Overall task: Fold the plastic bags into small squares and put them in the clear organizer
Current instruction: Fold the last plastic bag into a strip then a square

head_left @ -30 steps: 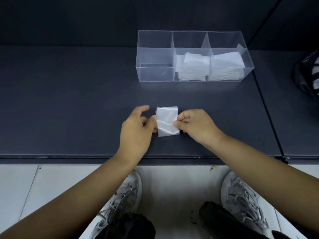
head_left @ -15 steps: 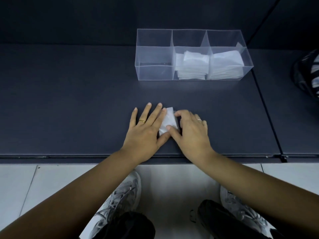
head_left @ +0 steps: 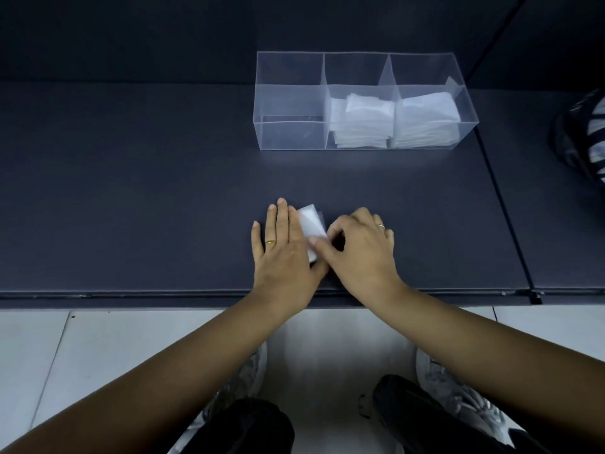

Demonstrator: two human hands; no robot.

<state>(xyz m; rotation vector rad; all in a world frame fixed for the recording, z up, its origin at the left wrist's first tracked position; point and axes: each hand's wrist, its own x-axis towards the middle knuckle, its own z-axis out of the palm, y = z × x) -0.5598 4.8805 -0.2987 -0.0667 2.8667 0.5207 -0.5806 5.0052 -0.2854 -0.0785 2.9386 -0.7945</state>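
Dark grey table (head_left: 131,208): near its front edge I am seeing the left hand (head_left: 284,253) pressing the folded plastic bag (head_left: 311,221), fingers straight and together; the right hand (head_left: 360,253) is pinching its right edge, fingers curled. Farther back, the clear organizer (head_left: 291,136) is holding white stacks (head_left: 360,122) in its middle and right compartments.

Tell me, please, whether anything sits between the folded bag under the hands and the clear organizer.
Nothing visible does. The left hand presses the folded bag, the right hand pinches it, and only bare dark tabletop lies between it and the clear organizer, whose top is open.
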